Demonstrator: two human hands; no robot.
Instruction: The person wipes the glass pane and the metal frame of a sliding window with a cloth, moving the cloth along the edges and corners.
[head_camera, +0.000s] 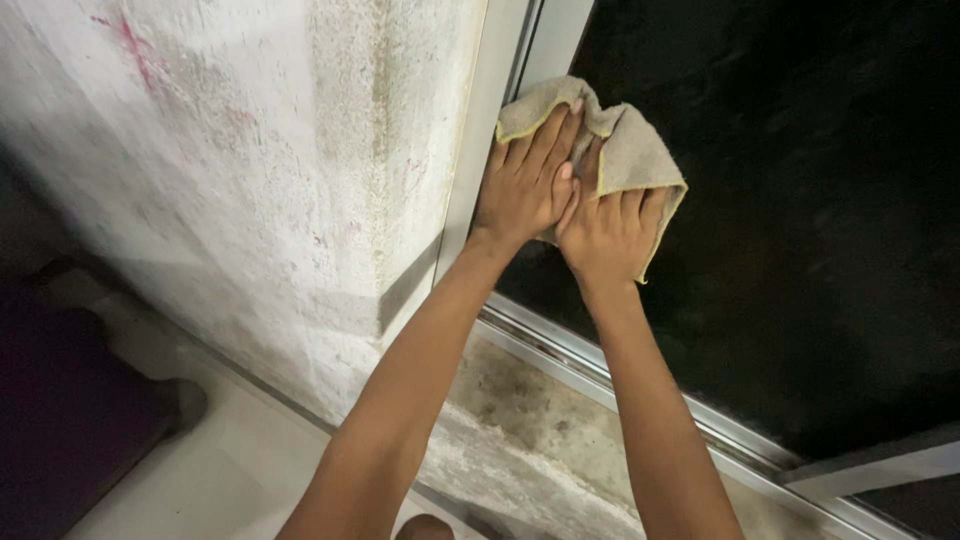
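both forearms rose from the near edge toward the pane. left hand (520, 185) lay flat, fingers long and close together, pressing the left part of the cloth (620, 150) where the dark glass (800, 200) met the pale metal frame (480, 150). right hand (610, 235) sat just right of it, touching it, fingers curled up under the cloth's lower fold with the yellow-stitched hem draped over the knuckles. cloth was a beige rag, bunched and rumpled against the glass, far from the sill (560, 410). it looked light, soft and limp, likely to slide easily on smooth glass and to fold on itself, so a flat palm over the middle plus a pinch at a hem seemed the surest hold. stained white wall (250, 180) stood at left, floor (230, 470) near left.
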